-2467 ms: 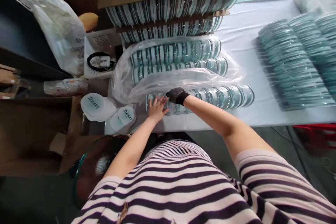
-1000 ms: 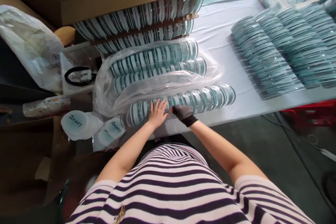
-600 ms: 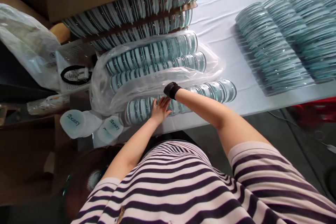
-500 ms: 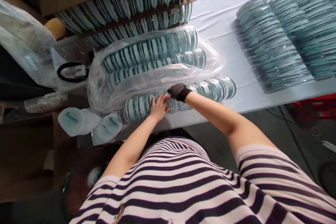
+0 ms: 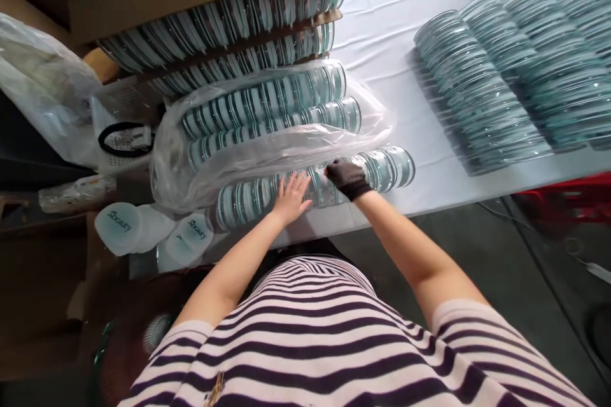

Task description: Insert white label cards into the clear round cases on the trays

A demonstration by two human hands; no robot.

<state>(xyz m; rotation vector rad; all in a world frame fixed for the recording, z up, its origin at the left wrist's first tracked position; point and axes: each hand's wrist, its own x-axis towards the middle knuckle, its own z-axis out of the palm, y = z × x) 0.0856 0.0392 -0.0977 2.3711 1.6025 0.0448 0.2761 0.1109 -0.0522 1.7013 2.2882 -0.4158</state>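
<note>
Right hand (image 5: 346, 178) shifted rightward along front glass row (image 5: 245, 202), fingers curled, grip unclear; left hand (image 5: 291, 198), fingers apart.

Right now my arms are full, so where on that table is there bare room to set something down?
White cloth shows between the plastic bag and the glass stacks on the right, widest toward the far edge. A smaller patch borders the near row's right end. It's crowded along the near row, under the left hand and right hand, and leftward around the printed discs.
</note>
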